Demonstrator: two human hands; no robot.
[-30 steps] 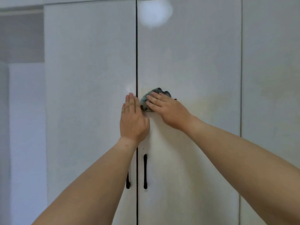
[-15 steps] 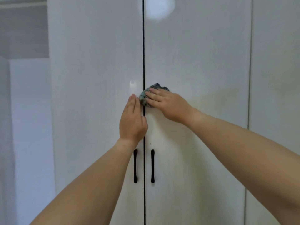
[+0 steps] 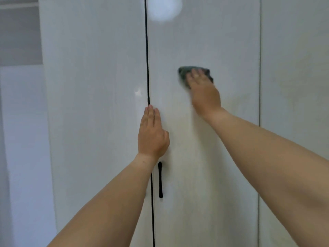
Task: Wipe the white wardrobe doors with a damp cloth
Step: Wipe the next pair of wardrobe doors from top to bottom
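Note:
Two tall white wardrobe doors fill the view, the left door (image 3: 92,104) and the right door (image 3: 231,41), split by a dark vertical gap. My right hand (image 3: 204,93) presses a dark green cloth (image 3: 183,73) flat against the right door, well right of the gap; the hand is motion-blurred. My left hand (image 3: 152,134) lies flat with fingers together over the gap, just above the handles, holding nothing.
A black vertical handle (image 3: 160,180) sits on the right door below my left wrist; the left door's handle is hidden by my forearm. A third white panel (image 3: 293,86) stands to the right. A pale wall (image 3: 21,122) lies at the left.
My right hand has slid the cloth from beside the gap to the right and slightly up across the right door. My left hand has stayed flat on the gap.

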